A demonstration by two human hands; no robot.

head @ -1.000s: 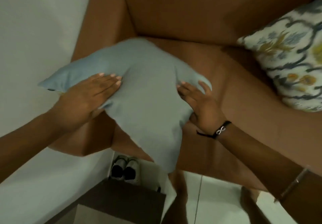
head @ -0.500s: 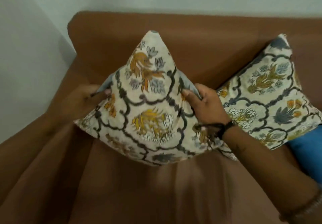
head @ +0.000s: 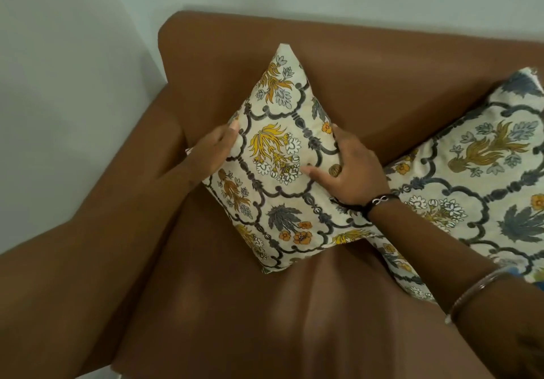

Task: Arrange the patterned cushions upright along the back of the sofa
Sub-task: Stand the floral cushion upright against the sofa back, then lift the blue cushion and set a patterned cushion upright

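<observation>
Brown leather covers the sofa [head: 368, 90], whose armrest is seen at nine o'clock and whose backrest runs across twelve o'clock. The left hand [head: 210, 150] is pressed against the left edge of the near cushion [head: 282, 157], its fingers [head: 232, 131] held together and flat on the fabric. This patterned cushion is stood on one corner, diamond-wise, leaned against the backrest in the sofa's corner. At three o'clock of it, the right hand [head: 351, 166] is laid on the cushion's right edge, fingers spread and resting on the cover rather than clamped. A second cushion [head: 482, 184] is propped at three o'clock, its edge touching or overlapped by the first.

A slump is judged likely if both hands are released now: balanced on a point on smooth leather, the cushion could slide forward or tip onto its neighbour.
</observation>
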